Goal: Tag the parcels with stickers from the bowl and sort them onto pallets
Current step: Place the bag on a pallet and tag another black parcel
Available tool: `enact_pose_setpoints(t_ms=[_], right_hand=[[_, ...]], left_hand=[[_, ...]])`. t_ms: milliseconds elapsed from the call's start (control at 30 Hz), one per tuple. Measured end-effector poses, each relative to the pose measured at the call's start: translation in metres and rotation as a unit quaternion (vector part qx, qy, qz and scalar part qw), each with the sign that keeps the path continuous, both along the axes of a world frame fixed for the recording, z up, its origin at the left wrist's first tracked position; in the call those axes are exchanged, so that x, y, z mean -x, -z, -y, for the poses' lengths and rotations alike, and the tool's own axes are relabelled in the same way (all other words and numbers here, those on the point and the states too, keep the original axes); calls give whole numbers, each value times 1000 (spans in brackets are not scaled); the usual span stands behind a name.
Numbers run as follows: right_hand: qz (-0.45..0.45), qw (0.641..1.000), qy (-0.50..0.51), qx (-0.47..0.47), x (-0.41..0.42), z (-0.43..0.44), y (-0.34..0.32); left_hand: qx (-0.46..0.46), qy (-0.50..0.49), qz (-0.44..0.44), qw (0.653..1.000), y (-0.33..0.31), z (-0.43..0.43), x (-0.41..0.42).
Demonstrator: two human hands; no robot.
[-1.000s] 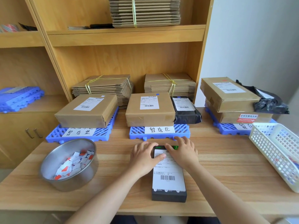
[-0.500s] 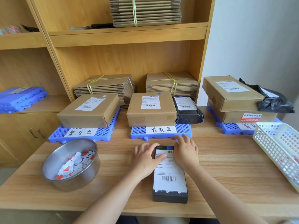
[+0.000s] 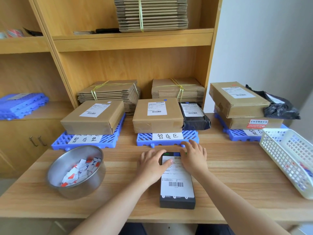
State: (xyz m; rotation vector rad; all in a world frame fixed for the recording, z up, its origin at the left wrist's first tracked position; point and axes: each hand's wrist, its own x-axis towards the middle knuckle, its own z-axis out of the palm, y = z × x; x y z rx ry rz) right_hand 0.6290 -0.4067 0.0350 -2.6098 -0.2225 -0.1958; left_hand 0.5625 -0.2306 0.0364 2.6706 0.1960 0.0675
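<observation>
Pressing one black parcel point(image 3: 177, 184) — left hand point(image 3: 152, 166), right hand point(image 3: 194, 158) — near one bowl point(image 3: 81, 189).

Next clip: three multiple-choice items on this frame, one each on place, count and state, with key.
1. The steel bowl stands: A left of the black parcel; B on a pallet; C on the floor.
2. Parcels on the middle pallet: A one; B two; C four.
3. The hands: A rest on the black parcel's far end; B lift the bowl; C are out of view.
Key: 1 A, it sits leftward. 2 B, brown box plus black bag. 3 A, left hand and right hand touch it.
</observation>
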Motion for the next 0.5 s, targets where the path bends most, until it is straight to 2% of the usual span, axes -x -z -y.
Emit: enact_pose_setpoints(t_ms=[100,200,367,500], right_hand=[[-13,999,-44,19,18,15,-6],[-41,991,-116,51,44,36,-9],[-98,958,-226,145,87,65,-15],[-97,938,-255,213,102,68,-10]], left_hand=[[-42,23,23,999,-6,-1,13],[-35,59,53,996,-12,-7,34],[-68,132,-65,987,-20,-13,81],[-92,159,-99,978,-24,-9,100]])
